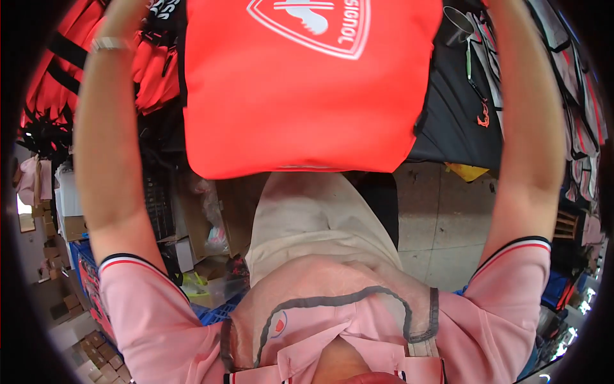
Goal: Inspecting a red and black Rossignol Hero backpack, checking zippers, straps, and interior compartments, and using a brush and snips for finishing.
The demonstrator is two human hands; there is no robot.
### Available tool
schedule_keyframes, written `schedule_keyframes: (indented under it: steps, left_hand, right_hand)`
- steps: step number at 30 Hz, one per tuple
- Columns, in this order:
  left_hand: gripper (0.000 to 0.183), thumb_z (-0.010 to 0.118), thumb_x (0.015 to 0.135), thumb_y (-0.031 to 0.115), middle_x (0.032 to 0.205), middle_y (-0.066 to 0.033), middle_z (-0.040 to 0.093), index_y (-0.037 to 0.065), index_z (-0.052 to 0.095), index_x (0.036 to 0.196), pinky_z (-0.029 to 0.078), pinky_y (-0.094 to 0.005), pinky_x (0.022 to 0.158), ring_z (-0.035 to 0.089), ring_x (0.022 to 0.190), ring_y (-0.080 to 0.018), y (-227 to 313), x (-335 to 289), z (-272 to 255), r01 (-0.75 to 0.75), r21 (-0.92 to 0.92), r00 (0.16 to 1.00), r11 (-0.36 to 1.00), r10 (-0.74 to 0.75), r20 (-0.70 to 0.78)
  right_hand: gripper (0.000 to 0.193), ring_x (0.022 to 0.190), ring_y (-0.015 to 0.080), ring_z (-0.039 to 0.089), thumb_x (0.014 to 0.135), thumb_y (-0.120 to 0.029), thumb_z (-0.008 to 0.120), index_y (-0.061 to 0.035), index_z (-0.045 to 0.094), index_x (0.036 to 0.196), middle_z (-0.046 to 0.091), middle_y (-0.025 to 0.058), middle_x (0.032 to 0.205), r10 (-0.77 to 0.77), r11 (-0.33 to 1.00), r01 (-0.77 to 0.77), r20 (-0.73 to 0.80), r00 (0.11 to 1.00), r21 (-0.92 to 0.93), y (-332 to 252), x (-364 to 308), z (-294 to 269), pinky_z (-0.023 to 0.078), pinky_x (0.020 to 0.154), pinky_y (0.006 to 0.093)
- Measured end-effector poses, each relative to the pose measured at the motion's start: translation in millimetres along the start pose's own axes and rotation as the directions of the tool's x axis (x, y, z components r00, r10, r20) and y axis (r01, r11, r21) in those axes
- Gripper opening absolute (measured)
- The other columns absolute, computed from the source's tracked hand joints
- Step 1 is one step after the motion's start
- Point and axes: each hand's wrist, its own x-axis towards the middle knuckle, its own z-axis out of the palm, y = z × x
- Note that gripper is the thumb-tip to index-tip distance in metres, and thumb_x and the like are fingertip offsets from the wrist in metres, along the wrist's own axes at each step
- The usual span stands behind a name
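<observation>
A bright red fabric bag (300, 109) with a white shield-shaped print and dark side edges lies in front of me, its rounded near end at the table edge. The print appears upside down from here. Both my arms reach forward along its two sides. Only the wrist end of my left hand (126, 14) shows, past a light wristband; its fingers are cut off by the upper edge. My right forearm (527, 109) runs up to the upper edge too, and that hand lies beyond the picture. Whether either hand touches the bag cannot be seen.
Red goods with black straps (157, 73) are piled at the left. On the black table cover (448, 121) at right lie a metal cup (456, 25) and a green-handled tool (469, 61) with an orange cord. Grey pieces with red trim (575, 83) hang or stack far right. Cardboard boxes (233, 211) stand below.
</observation>
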Motion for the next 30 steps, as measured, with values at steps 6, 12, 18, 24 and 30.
schedule_keyframes:
  steps: [6, 12, 18, 24, 30]
  left_hand:
    - [0.060, 0.044, 0.098, 0.053, 0.158, -0.0108, 0.029, 0.023, 0.039, 0.149, 0.019, -0.0584, 0.116, 0.025, 0.146, -0.0340, -7, -161, 150, 0.069, 0.220, 0.817, 0.973, -0.181, 0.547]
    - [0.062, 0.051, 0.096, 0.050, 0.159, -0.0117, 0.027, 0.019, 0.040, 0.149, 0.017, -0.0616, 0.115, 0.022, 0.147, -0.0352, -6, -185, 143, 0.311, -0.046, 0.796, 0.949, -0.234, 0.559]
    - [0.088, 0.082, 0.071, 0.036, 0.152, -0.0205, 0.035, 0.016, 0.042, 0.147, 0.030, -0.0469, 0.114, 0.034, 0.141, -0.0379, 152, -177, 155, -0.240, 0.014, 0.834, 0.971, 0.199, 0.515]
    - [0.082, 0.082, 0.066, 0.016, 0.130, -0.0194, 0.058, 0.012, 0.050, 0.141, 0.051, -0.0434, 0.093, 0.058, 0.118, -0.0370, 110, -215, 169, -0.313, 0.010, 0.919, 0.950, 0.300, 0.256]
    - [0.039, 0.066, 0.076, 0.001, 0.098, -0.0175, 0.066, -0.003, 0.061, 0.114, 0.050, -0.0375, 0.085, 0.065, 0.092, -0.0325, 107, -105, 35, -0.017, 0.019, 0.957, 1.000, 0.022, -0.289]
  right_hand:
    - [0.058, 0.141, 0.0382, 0.029, 0.091, -0.059, 0.053, -0.0287, 0.050, 0.140, 0.031, 0.0111, 0.155, 0.218, 0.952, -0.153, 0.237, 0.947, -0.264, 51, -141, 202, 0.031, 0.107, 0.0624]
    - [0.054, 0.135, 0.0369, 0.041, 0.090, -0.049, 0.061, -0.0144, 0.057, 0.132, 0.044, 0.0191, 0.145, 0.419, 0.907, -0.415, -0.067, 0.905, 0.067, 32, -161, 186, 0.036, 0.107, 0.0552]
    - [0.051, 0.088, 0.0217, 0.062, 0.100, -0.045, 0.046, 0.0025, 0.064, 0.108, 0.067, 0.0149, 0.095, 0.772, 0.533, -0.624, -0.026, 0.635, 0.572, 46, -236, 202, 0.050, 0.081, 0.0349]
    - [0.043, 0.075, 0.0185, 0.065, 0.100, -0.034, 0.052, 0.0050, 0.059, 0.116, 0.066, 0.0143, 0.093, 0.688, 0.019, -0.496, 0.349, 0.637, 0.868, -68, -217, 127, 0.057, 0.064, 0.0310]
    - [0.061, 0.090, 0.0160, 0.067, 0.096, -0.037, 0.061, -0.0014, 0.043, 0.142, 0.066, 0.0150, 0.117, 0.660, 0.356, -0.339, 0.023, 0.751, 0.871, -55, -218, 61, 0.054, 0.074, 0.0280]
